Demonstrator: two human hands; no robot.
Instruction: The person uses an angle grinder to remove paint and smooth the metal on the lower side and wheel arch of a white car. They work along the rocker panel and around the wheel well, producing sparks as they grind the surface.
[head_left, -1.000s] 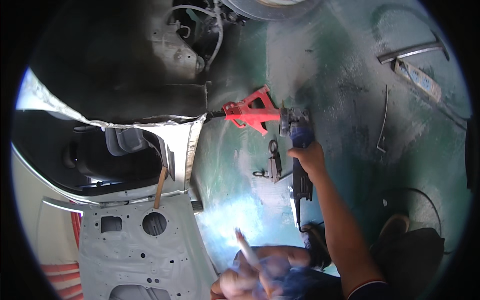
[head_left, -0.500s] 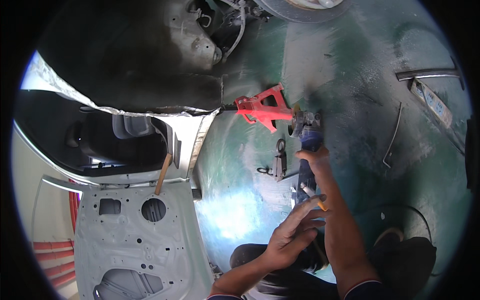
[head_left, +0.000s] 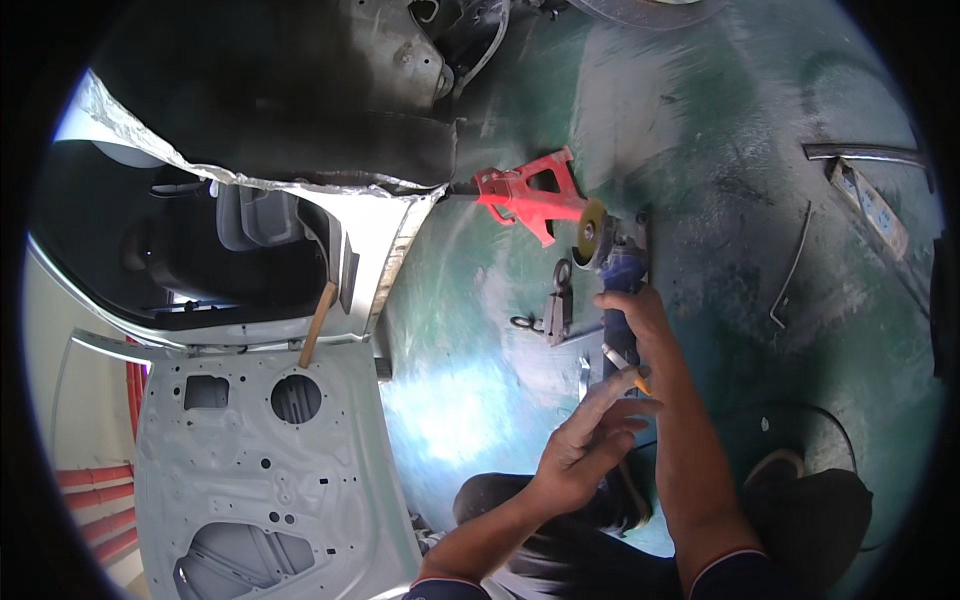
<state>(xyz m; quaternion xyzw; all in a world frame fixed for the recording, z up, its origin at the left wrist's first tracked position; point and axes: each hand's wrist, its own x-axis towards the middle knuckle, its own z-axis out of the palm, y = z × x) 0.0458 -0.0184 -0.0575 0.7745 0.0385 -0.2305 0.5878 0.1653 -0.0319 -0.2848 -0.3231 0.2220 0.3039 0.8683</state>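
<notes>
My right hand is wrapped round the body of a blue angle grinder. The grinder's yellowish disc faces up and left, close to the foot of a red jack stand. Nearer to me, my left hand crosses beside the right forearm with its fingers stretched forward. Between those fingers sits a cigarette, white with an orange end. Part of the grinder's handle is hidden behind the left hand. A metal pulling clamp with rings lies on the floor left of the grinder.
On the left stands a car body with an open grey door; a wooden handle leans at its sill. The jack stand is by the cut sill edge. A power strip, a metal strip and a bent rod lie right. A cable curves nearby.
The grinder has tilted in my right hand, so its yellowish disc now shows its face. My left hand keeps the cigarette, with little movement. The view has shifted slightly.
</notes>
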